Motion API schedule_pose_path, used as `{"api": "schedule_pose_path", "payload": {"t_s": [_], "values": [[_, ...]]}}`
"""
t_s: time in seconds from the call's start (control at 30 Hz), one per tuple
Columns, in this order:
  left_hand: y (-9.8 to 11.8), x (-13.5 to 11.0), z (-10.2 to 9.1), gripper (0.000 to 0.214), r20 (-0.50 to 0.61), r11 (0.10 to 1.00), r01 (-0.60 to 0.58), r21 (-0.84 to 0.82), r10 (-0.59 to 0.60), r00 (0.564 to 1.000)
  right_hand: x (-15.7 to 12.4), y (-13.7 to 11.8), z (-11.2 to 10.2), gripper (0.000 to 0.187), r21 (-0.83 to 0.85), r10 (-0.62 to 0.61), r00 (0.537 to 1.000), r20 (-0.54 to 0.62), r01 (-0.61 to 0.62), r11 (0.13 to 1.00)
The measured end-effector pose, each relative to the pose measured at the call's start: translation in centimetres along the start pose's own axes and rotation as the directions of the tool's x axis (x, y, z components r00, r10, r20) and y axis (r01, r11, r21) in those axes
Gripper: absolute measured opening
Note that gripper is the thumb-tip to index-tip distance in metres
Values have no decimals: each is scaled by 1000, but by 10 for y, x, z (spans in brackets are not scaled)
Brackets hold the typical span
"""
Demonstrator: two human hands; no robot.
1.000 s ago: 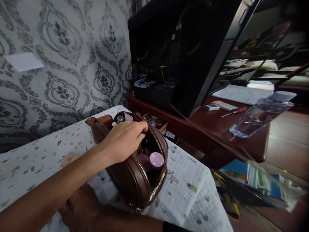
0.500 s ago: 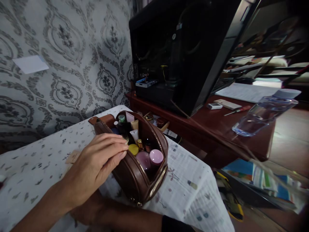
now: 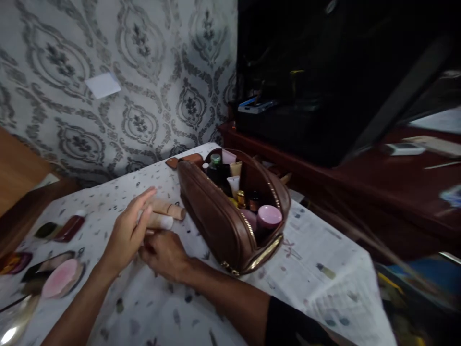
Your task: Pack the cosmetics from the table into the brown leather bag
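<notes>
Two beige cosmetic tubes [image 3: 167, 209] lie side by side on the patterned cloth, left of the brown makeup bag [image 3: 211, 211]. My left hand [image 3: 126, 235] is beside them, its fingers stretched out and its thumb apart, partly covering their near ends. Below the tubes is my right hand [image 3: 165, 254] with its fingers curled; whatever is inside them is hidden. The bag stands unzipped. Inside it show a pink-lidded jar [image 3: 269, 216], a white tube [image 3: 234, 184], a gold-capped bottle [image 3: 241, 198] and a green-capped bottle [image 3: 215, 160].
At the left of the cloth [image 3: 187, 307] lie a pink round compact [image 3: 63, 278], a dark red bottle [image 3: 70, 228] and other cosmetics. A dark red desk [image 3: 382, 192] with a large black case [image 3: 306, 110] stands on the right, against the patterned wall.
My left hand has moved off the bag's edge to the tubes at its left. My right hand has come into fuller view there. The camera has turned left.
</notes>
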State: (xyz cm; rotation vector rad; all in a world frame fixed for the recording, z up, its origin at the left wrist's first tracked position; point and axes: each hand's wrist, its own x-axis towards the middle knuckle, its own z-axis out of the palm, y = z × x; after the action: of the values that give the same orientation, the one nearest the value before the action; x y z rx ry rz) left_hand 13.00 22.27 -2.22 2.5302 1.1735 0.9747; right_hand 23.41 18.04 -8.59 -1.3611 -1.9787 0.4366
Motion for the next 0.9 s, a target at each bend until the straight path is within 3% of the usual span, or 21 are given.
{"api": "schedule_pose_path", "payload": {"t_s": [0.07, 0.17, 0.3, 0.43, 0.67, 0.8, 0.9], "values": [[-31, -5, -3, 55, -6, 992, 127, 2, -127, 992, -3, -5, 4, 22, 21, -123, 986, 109, 121, 992], [-71, -14, 5, 59, 20, 988, 152, 11, -152, 988, -9, -10, 8, 22, 38, -279, 946, 167, 276, 960], [-100, -32, 27, 59, 105, 986, 151, 65, -157, 982, -10, -10, 8, 22, 53, -283, 944, 168, 278, 959], [-106, -51, 36, 61, 216, 996, 62, 57, -73, 974, -8, -8, 7, 22, 63, -286, 948, 140, 280, 958], [-112, -100, 17, 66, 267, 991, -7, 133, -29, 963, -8, -8, 8, 20, 50, -293, 954, 59, 290, 956], [-121, -120, 1, 45, 162, 991, 71, 118, -89, 983, -6, -6, 2, 24, -19, -195, 980, 51, 196, 980], [-118, -122, -8, 36, 168, 994, 107, 37, -111, 980, -6, -6, -1, 27, -46, -124, 992, 10, 124, 991]]}}
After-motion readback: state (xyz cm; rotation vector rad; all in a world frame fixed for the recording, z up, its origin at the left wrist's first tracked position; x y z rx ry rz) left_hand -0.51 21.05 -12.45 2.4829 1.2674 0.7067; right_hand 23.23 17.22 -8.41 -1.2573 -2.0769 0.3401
